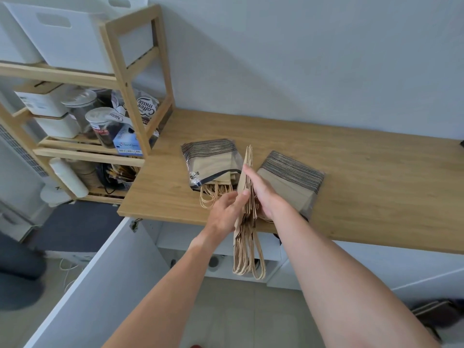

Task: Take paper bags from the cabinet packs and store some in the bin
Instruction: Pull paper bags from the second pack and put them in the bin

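**Both hands hold a bundle of paper bags on edge at the worktop's front**

A bundle of flat brown paper bags (pixel 247 187) stands on edge between the two hands, its twisted-paper handles (pixel 247 257) hanging down past the front edge of the wooden worktop (pixel 351 172). The left hand (pixel 226 212) meets the bundle from the left, fingers (pixel 242 197) loosely curled against its side. The right hand (pixel 263 192) lies flat along the other side, fingers straight and pressed together, pointing away from the person; the thumb is hidden, so I cannot tell whether it wraps the bundle.

Two plastic-wrapped packs of bags lie on the worktop, one to each side. The left pack (pixel 211 164) is open at its near end, with handles spilling out onto the wood. The right pack (pixel 291 182) lies just beside the right hand and is partly covered by the wrist.

At the far left stands a wooden shelf unit (pixel 130 79) holding a white bin (pixel 62 36) on top, with jars and boxes on the shelves below. An open white cabinet door (pixel 105 280) hangs below the worktop's left end.
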`<state>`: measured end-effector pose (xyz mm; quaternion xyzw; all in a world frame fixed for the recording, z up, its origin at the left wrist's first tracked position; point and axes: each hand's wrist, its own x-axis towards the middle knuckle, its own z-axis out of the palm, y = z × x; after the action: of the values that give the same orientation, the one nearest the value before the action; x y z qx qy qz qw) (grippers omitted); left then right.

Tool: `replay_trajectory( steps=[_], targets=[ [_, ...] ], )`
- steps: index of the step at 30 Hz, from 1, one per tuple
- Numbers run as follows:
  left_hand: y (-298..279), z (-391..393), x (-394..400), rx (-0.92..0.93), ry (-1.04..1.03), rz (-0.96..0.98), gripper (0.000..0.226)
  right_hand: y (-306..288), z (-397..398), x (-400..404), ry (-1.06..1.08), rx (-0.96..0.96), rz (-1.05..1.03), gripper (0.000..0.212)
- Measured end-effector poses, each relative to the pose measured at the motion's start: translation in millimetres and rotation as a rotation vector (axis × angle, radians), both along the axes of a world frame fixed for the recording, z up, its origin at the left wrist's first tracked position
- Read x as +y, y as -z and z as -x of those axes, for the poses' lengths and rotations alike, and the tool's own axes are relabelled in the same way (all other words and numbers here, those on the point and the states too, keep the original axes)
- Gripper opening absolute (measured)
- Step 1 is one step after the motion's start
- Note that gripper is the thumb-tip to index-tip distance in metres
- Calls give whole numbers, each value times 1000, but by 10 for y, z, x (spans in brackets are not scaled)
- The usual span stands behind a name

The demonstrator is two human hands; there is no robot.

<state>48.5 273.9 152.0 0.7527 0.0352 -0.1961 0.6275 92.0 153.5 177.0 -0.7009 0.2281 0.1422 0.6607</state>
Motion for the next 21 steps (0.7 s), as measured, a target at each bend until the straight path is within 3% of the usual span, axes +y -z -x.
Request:
replay_trajectory(
  steps=[2,6,9,12,13,15,18,21],
  targets=[
    [-10,-5,-8,-5,-15,38,74,-4,12,6,16,-2,-5,85],
    [-1,-9,32,-58,-48,91,66,210,-76,-55,36,74,-55,116],
    [9,-10,92,-108,-87,75,48,52,13,-23,27,96,-31,98],
    [-77,-49,106,-349,-85,-28,45,-55,53,12,4,74,-35,63],
    [-125,-76,94,-413,-71,-78,49,-69,62,26,-14,74,-43,63],
    [-226,-127,59,-463,-41,-169,52,48,-3,16,-5,96,-58,86],
    [-280,-173,58,-416,-64,-237,49,258,-109,-66,21,89,-73,90],
    [-257,-172,90,-411,-72,-206,39,224,-81,-51,14,130,-74,109]
  ],
)
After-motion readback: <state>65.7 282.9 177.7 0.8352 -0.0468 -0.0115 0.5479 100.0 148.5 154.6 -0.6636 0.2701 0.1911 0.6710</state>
